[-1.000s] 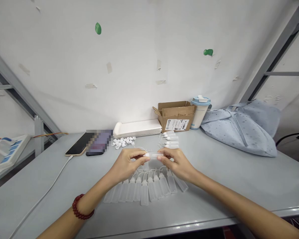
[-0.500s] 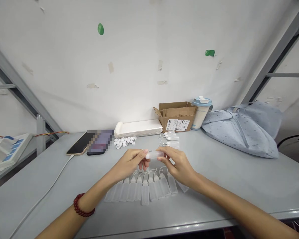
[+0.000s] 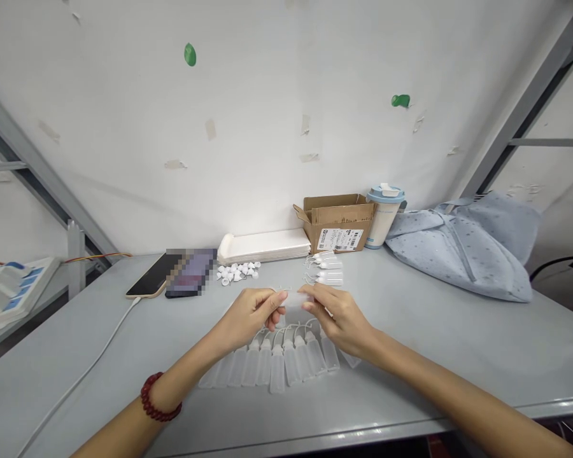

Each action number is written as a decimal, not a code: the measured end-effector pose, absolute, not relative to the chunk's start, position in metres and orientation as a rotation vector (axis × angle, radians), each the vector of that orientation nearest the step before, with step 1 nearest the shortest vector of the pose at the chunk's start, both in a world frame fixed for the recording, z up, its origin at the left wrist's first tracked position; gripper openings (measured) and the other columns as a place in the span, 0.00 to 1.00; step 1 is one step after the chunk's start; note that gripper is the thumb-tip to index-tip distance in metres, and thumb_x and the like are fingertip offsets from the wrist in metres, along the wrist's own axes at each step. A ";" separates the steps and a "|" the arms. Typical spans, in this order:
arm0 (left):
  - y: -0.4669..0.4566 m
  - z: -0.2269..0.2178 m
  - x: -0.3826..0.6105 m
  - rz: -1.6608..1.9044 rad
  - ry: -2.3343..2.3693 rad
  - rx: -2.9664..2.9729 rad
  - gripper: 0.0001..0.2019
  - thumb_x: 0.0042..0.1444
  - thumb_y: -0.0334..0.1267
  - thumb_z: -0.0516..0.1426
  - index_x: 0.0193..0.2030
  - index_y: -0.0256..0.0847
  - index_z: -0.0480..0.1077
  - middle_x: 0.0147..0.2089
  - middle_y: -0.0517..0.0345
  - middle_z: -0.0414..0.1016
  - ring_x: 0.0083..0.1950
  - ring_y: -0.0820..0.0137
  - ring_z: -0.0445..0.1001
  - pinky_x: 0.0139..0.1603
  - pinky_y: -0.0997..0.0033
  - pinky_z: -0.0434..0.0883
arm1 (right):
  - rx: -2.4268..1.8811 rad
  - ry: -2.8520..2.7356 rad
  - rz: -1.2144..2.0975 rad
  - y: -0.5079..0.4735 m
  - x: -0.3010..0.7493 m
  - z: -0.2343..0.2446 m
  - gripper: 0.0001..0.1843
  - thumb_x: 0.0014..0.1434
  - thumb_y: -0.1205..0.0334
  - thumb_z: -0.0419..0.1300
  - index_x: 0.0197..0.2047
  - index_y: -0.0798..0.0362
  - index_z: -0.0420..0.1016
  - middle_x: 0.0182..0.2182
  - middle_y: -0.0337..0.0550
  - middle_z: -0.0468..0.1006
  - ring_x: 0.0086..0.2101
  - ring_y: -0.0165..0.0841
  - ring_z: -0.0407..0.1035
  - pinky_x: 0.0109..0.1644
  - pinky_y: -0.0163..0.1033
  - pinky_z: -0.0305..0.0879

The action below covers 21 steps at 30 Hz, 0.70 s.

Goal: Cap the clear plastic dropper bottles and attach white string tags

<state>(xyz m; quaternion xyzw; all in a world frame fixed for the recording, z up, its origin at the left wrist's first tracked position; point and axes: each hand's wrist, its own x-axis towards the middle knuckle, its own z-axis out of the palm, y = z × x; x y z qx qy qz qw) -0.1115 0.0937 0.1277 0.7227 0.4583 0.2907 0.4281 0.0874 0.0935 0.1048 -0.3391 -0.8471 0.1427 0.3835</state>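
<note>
Between my two hands lies a translucent squeeze bottle (image 3: 295, 299), held sideways above the table. My left hand (image 3: 258, 308) pinches its left end with thumb and fingers. The right end is gripped by my right hand (image 3: 334, 315), whose fingers hide part of it. Just below, several similar translucent bottles (image 3: 277, 370) lie side by side in a fan, thin bent tubes at their tops. Past my hands rest a few more small bottles (image 3: 331, 278) with white tops. To their left is a loose pile of small white caps (image 3: 237, 272).
A stack of white sheets or packs (image 3: 267, 245), an open cardboard box (image 3: 339, 222) and a lidded cup (image 3: 382, 219) stand along the wall. A blue cloth bag (image 3: 463, 254) lies right. Two phones (image 3: 150, 273) and a white cable (image 3: 95, 362) are left on the grey table (image 3: 410, 407).
My hands have drawn slightly closer together on the bottle, and the right fingers cover more of its end. The rest shifts only slightly with the camera.
</note>
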 end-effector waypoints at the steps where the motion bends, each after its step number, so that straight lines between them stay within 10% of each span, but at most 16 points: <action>1: 0.093 0.127 -0.112 0.726 1.160 1.850 0.23 0.59 0.52 0.48 0.23 0.37 0.66 0.23 0.60 0.69 0.25 0.73 0.70 0.29 0.74 0.66 | -0.870 -2.139 0.419 0.093 0.087 0.106 0.13 0.64 0.60 0.46 0.44 0.54 0.69 0.26 0.43 0.70 0.27 0.32 0.63 0.32 0.37 0.59; 21: 0.092 0.116 -0.114 0.943 1.152 2.473 0.12 0.60 0.38 0.52 0.26 0.37 0.65 0.25 0.59 0.68 0.26 0.74 0.64 0.29 0.74 0.61 | -0.953 -1.735 1.332 0.102 0.088 0.111 0.17 0.56 0.54 0.54 0.21 0.54 0.61 0.15 0.32 0.57 0.19 0.25 0.51 0.26 0.35 0.49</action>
